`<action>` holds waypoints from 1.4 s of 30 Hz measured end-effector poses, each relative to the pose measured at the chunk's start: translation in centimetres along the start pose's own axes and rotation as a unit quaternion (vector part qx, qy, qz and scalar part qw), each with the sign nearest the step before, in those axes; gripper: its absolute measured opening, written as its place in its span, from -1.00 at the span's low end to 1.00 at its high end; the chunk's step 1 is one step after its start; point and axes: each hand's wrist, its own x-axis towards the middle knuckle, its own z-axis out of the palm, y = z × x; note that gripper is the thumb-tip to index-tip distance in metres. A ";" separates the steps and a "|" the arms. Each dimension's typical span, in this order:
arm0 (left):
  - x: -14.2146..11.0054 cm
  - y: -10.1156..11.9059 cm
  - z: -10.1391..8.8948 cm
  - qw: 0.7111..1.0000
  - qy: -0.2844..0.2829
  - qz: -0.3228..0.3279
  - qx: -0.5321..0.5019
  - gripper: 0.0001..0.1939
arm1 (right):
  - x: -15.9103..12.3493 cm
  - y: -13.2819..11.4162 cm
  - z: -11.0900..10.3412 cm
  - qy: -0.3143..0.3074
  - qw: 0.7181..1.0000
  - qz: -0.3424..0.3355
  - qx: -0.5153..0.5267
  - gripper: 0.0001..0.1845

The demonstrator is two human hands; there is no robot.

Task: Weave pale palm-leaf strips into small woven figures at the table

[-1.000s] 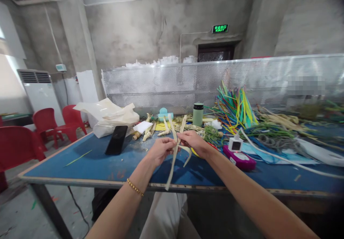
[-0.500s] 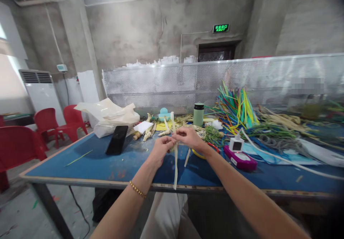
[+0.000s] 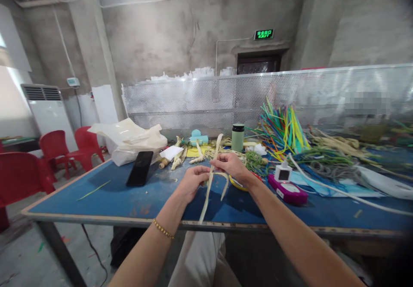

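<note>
Over the front middle of the blue table [image 3: 119, 205], both hands are closed on pale, flat fibre strips. My left hand [image 3: 192, 183] pinches them from the left side. From the right, my right hand [image 3: 230, 165] pinches a long pale strip [image 3: 206, 203] close to the left fingertips. This strip slants from above my right fingers down to the table's front edge. A shorter strip [image 3: 225, 188] bends out and hangs below my right hand. Where the strips cross is partly covered by my fingers.
A black phone [image 3: 140, 168] and a crumpled plastic bag [image 3: 135, 138] lie on the left. Behind my hands stands a green jar [image 3: 238, 138]. To the right are a purple device [image 3: 288, 189], a white cable [image 3: 318, 192], green cords [image 3: 318, 157] and a bundle of coloured strips [image 3: 285, 130].
The long strip has tilted, its top moving right and its lower end left. My right hand has shifted slightly right, and the bent shorter strip shows more fully.
</note>
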 end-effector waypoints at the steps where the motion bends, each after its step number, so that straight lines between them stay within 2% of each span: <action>1: 0.0 0.0 0.0 1.000 0.011 -0.005 0.003 -0.78 | -0.1 -0.1 -0.1 -0.007 1.000 0.003 0.004 -0.59; 3: 0.0 -0.1 -0.1 0.999 0.025 -0.016 0.012 -0.76 | -0.2 -0.2 -0.3 -0.020 1.000 -0.001 0.005 -0.61; 6: 0.0 0.0 -0.1 0.999 0.013 -0.021 0.024 -0.74 | -0.3 -0.1 -0.5 -0.026 1.000 -0.013 0.010 -0.65; 11: -0.2 0.1 0.1 0.999 0.006 0.011 0.034 -0.67 | -0.2 0.0 -0.2 -0.023 1.000 0.004 0.010 -0.66; 16: -0.4 0.4 0.4 0.997 0.005 0.030 0.068 -0.67 | -0.2 -0.2 0.2 -0.025 1.000 -0.007 0.010 -0.65; 21: -0.4 0.4 0.5 0.996 0.021 0.025 0.087 -0.65 | -0.4 -0.3 0.3 -0.058 0.997 -0.039 0.031 -0.70; 25: -0.3 0.2 0.5 0.992 0.033 0.027 0.118 -0.73 | -0.5 -0.5 0.6 -0.074 0.996 -0.051 0.024 -0.71; 31: -0.3 0.1 0.7 0.981 0.047 0.051 0.182 -0.71 | -0.3 -0.6 0.7 -0.027 0.996 -0.073 0.044 -0.73; 36: -0.4 0.3 0.8 0.976 0.079 0.029 0.199 -0.72 | -0.2 -0.4 0.7 0.030 0.993 -0.091 0.062 -0.76; 42: -0.4 0.3 0.6 0.982 0.082 0.022 0.169 -0.66 | -0.4 -0.4 0.9 0.032 0.985 -0.166 -0.023 -0.80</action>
